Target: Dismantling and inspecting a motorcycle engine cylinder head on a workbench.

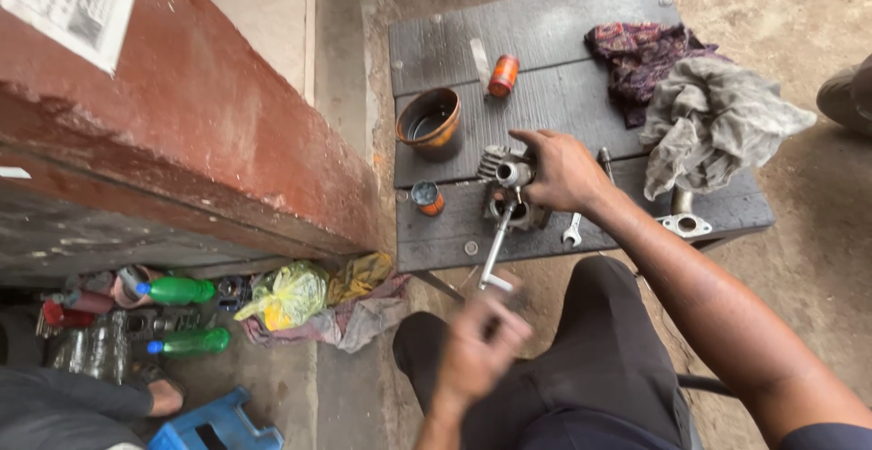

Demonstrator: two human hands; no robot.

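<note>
We hold the engine cylinder down on the bench with our right hand, fingers closed over its top. The cylinder sits near the front edge of the bench, left of the middle, its cooling fins showing on the far left side. Our left hand is off the bench, below its front edge and above our knee; it is blurred, curled shut around the handle of a long metal tool. The tool runs up from that hand over the front edge and meets the cylinder.

A spanner lies at the front edge, just right of the cylinder and beside our right wrist. A small orange-rimmed cap rests left of the cylinder. Behind it, by the left edge, stands a brown bowl, and further back lies an orange canister on its side. A grey rag is heaped at the right edge, overlapping a patterned cloth toward the far right corner. A metal flange pipe lies at the front right corner, partly under the rag.

On the ground to the left lie two green bottles and a yellow bag.
</note>
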